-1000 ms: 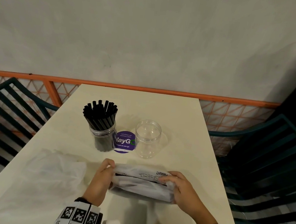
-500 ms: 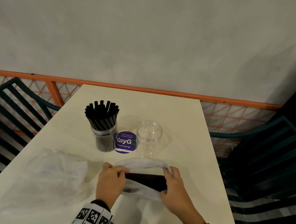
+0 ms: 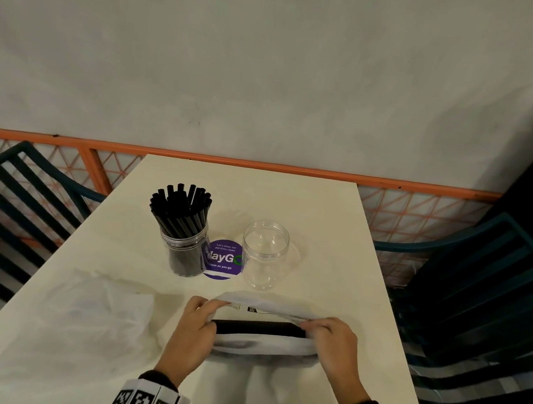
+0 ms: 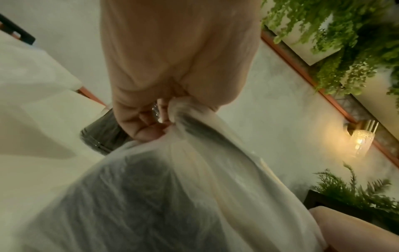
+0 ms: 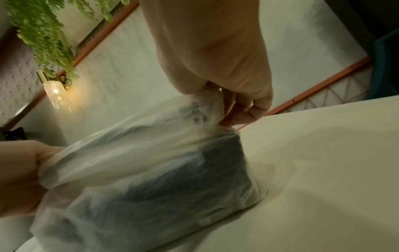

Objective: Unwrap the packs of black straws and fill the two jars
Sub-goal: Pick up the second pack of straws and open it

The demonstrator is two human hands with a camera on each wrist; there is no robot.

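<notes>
A white plastic wrapper [image 3: 264, 348] lies across the near middle of the table, its top pulled apart so a black bundle of straws [image 3: 261, 327] shows inside. My left hand [image 3: 196, 328] pinches the wrapper's left end [image 4: 179, 110]. At the right end my right hand [image 3: 331, 340] pinches the wrapper [image 5: 207, 109]. Dark straws show through the film [image 5: 172, 179]. Behind stand a clear jar full of black straws [image 3: 186, 246] and an empty clear jar [image 3: 264, 255].
An empty crumpled wrapper [image 3: 95, 312] lies on the cream table [image 3: 291, 204] at the left. A round purple sticker [image 3: 223, 259] sits between the jars. Dark slatted chairs [image 3: 483, 304] flank the table; an orange rail [image 3: 262, 162] runs behind.
The wrapper, closed a second ago, has been pulled apart along its top and the black straws now show. Both hands have kept hold of its ends.
</notes>
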